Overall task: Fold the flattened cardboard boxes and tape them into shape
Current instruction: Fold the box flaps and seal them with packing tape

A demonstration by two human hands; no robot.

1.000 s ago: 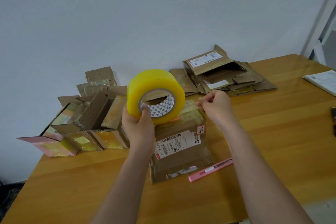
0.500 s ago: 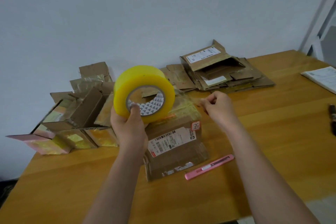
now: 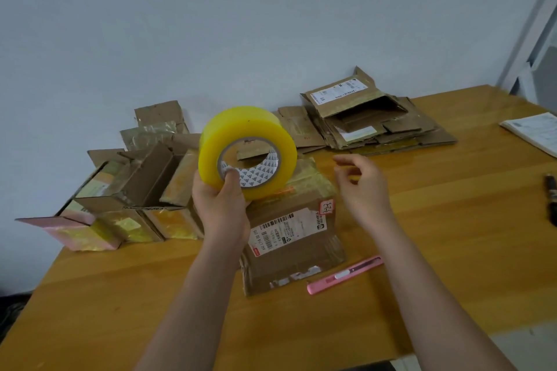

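Low in the frame a pink knife (image 3: 345, 274) lies on the table (image 3: 452, 250), just right of the box (image 3: 294, 235) at centre. Above the box the left hand (image 3: 221, 208) grips the yellow tape roll (image 3: 247, 153) — thumb inside its core. The right hand (image 3: 363, 187) hovers right of the roll, fingers loosely curled, holding nothing visible. Farther back: folded boxes (image 3: 126, 196) at left, flat cardboard (image 3: 370, 120) at upper right.
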